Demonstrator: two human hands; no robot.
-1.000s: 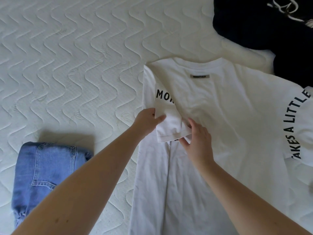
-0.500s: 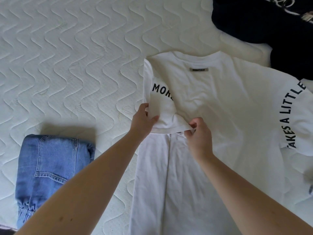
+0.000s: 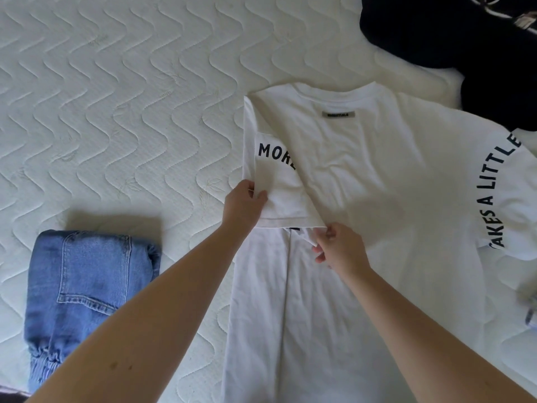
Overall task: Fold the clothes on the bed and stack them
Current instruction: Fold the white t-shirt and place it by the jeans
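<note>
White T-shirt [image 3: 363, 181]: lies back-up on the bed, collar toward 12 o'clock, a grey label just below the neckline; it fills the middle and the 3 o'clock side of the view.
Folded sleeve [image 3: 283, 193]: the left-side sleeve is turned in over the body, its hem running across at the centre; black letters "MORE" show on it.
Left hand [image 3: 242, 206]: thumb on top, fingers under, clamped on the sleeve's outer hem corner, at about 9 o'clock from the sleeve.
Right hand [image 3: 341, 248]: fingers curled, pinching the inner hem corner of the same sleeve, just at 5 o'clock from it.
Change from half a second ago: both hands grip the same corners as before; the right hand sits a little lower and further toward 3 o'clock, so the hem is drawn out straighter and flatter, and the whole "MORE" is slightly more exposed.
Change from a second ago: the right hand then lay flatter on the cloth; now it is closed on the edge.
Other sleeve [image 3: 505, 199]: spread out at 3 o'clock, reading "TAKES A LITTLE" in a curve.
Blue jeans [image 3: 87, 289]: folded, at 8 o'clock, well apart from the shirt.
Dark garment [image 3: 453, 39]: unfolded heap at 1 o'clock, its edge touching the shirt's shoulder.
Bed [image 3: 116, 97]: white quilted mattress with wavy stitching under everything.
</note>
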